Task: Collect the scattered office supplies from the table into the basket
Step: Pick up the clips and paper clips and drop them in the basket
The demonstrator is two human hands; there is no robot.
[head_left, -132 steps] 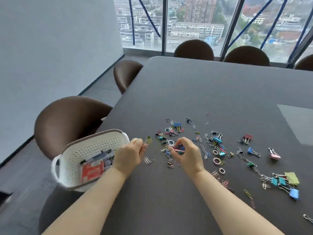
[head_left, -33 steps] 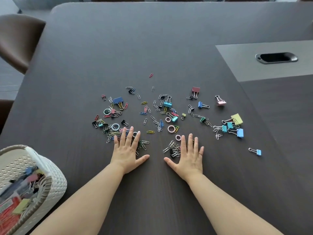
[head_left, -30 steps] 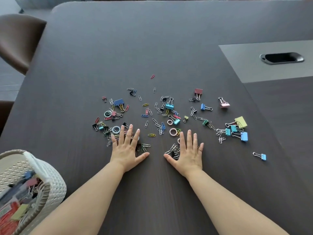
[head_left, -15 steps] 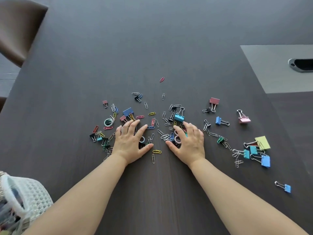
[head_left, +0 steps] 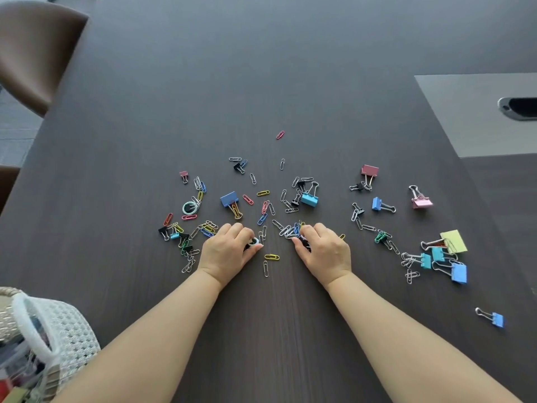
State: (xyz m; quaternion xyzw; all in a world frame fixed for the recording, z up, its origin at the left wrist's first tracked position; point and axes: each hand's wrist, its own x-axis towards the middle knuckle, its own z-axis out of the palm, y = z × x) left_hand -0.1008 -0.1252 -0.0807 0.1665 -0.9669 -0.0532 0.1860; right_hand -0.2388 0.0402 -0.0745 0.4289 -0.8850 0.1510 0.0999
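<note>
1. Basket (head_left: 69, 333), lower-left corner, partly cut off by the frame edge. Some supplies lie inside. It sits well apart from the pile on the table (head_left: 261, 82).
2. Your left hand (head_left: 228, 251), centre: fingers curled, pinching a white ring (head_left: 254, 242) against the thumb. What else is under the palm, cannot tell.
3. Your right hand (head_left: 325, 251), right of centre: fingers curled over a clutch of paper clips (head_left: 290, 231).
4. Risk: thin clips lie flat, so a loose fistful may shed some on the carry to the basket.
5. Binder clips (head_left: 453, 242), far right, and a lone blue clip (head_left: 497, 319) at lower right are easy to miss.
</note>
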